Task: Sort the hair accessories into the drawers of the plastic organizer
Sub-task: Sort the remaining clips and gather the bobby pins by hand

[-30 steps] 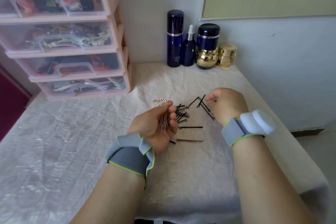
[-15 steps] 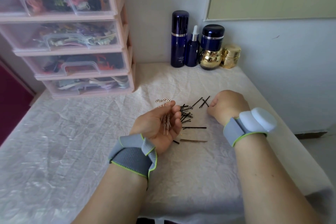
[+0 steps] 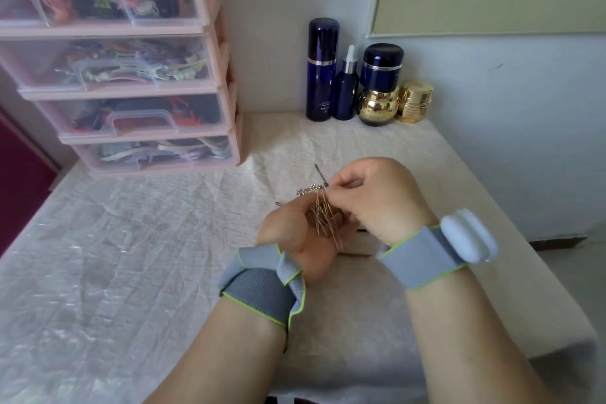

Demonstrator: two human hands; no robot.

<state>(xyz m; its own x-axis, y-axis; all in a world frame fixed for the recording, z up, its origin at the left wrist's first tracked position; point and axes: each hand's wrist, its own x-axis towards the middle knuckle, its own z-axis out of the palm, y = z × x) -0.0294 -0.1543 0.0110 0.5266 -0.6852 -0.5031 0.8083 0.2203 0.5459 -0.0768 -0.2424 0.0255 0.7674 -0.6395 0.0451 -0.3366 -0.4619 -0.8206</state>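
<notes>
Gold pins (image 3: 323,220) are lying bunched in the cupped left hand (image 3: 296,239), right of the organizer (image 3: 210,43); the right hand (image 3: 377,200) is pinching a black pin (image 3: 320,174), likely adding it.

Probably a home dressing table (cosmetic bottles (image 3: 323,69), drawer organizer (image 3: 131,59)).

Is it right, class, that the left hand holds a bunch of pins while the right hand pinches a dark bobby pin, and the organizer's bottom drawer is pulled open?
Not quite. In the head view, the organizer's bottom drawer is closed like the others. The rest stands: left hand holds the pins; right hand pinches the dark bobby pin.
</notes>
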